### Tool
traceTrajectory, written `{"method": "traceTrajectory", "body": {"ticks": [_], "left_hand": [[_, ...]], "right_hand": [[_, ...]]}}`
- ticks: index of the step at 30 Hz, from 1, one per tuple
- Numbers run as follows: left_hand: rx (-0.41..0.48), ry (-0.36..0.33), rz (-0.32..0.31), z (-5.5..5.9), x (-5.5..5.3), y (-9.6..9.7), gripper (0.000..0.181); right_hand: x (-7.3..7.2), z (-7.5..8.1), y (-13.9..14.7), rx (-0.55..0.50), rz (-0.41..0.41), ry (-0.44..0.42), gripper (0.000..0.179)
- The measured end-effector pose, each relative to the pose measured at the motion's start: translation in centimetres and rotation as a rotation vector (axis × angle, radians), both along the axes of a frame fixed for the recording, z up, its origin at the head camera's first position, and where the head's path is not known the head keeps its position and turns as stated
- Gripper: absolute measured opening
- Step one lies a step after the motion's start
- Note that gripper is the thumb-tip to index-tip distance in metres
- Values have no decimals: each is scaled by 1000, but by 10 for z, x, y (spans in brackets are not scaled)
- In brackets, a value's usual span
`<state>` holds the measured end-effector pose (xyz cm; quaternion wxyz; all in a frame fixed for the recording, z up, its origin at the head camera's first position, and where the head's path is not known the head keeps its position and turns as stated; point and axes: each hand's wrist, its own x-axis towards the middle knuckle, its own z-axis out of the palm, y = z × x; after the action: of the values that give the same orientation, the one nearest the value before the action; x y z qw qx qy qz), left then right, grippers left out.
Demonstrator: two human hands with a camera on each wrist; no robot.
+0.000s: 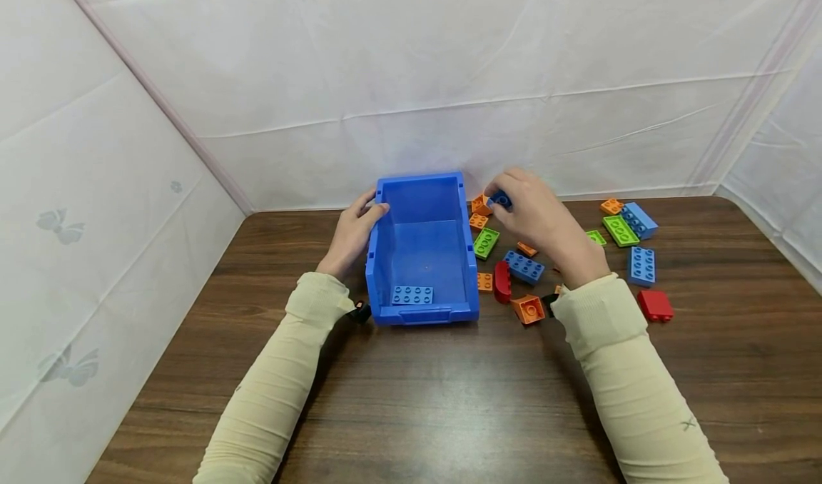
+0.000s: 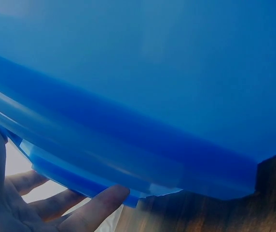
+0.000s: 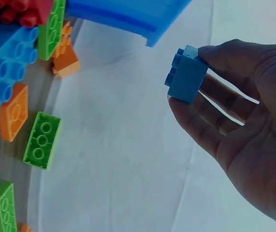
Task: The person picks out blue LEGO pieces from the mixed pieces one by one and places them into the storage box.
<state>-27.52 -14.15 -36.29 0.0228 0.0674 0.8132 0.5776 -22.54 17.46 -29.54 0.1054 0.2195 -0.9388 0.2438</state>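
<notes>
A blue plastic bin [image 1: 424,252] stands on the table, with a flat light-blue building brick [image 1: 412,295] lying inside near its front. My left hand [image 1: 349,235] grips the bin's left wall, thumb over the rim and fingers outside; these fingers [image 2: 102,205] also show against the bin's edge in the left wrist view. To the right of the bin, my right hand [image 1: 542,216] pinches a small blue brick [image 3: 188,79] between thumb and fingertips. In the head view that brick is partly hidden by the hand and overlaps the loose bricks behind it.
Loose bricks are scattered right of the bin: a blue brick [image 1: 524,266], a red rounded brick [image 1: 502,282], a green brick [image 1: 486,243] and an orange sloped brick [image 1: 529,310]. Farther right lie several more, including a red brick [image 1: 655,305]. A white sheet [image 1: 443,77] hangs behind the table.
</notes>
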Motion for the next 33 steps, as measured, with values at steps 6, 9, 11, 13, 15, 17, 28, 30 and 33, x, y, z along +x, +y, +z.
{"method": "traceTrajectory", "body": {"ticks": [6,9,11,13,15,17,28,30,33], "left_hand": [[9,-3,-4,-1,0,0,68],[11,-3,-5,-1,0,0,68],[12,-4,-5,-1,0,0,68],[10,-2,-3,-1,0,-1,68],[8,-2,-2,-1,-1,0,67],[6,-1,2,-1,-1,0,68],[-10,0,8,-1,-1,1,68],[-10,1,7,-1,-1,0,68],[-9,-1,5,-1,-1,0,68]], "right_hand": [[7,8,-6,-13,26,53,21],[11,10,-10,-23,52,81,20],[13,11,-13,-29,68,94,19],[15,12,-16,-28,80,106,19],[17,12,-19,-26,93,122,19],[19,12,-22,-23,101,131,19],[25,9,-38,-32,215,211,16],[25,8,-40,-36,234,231,14],[27,8,-44,-39,251,240,13]]}}
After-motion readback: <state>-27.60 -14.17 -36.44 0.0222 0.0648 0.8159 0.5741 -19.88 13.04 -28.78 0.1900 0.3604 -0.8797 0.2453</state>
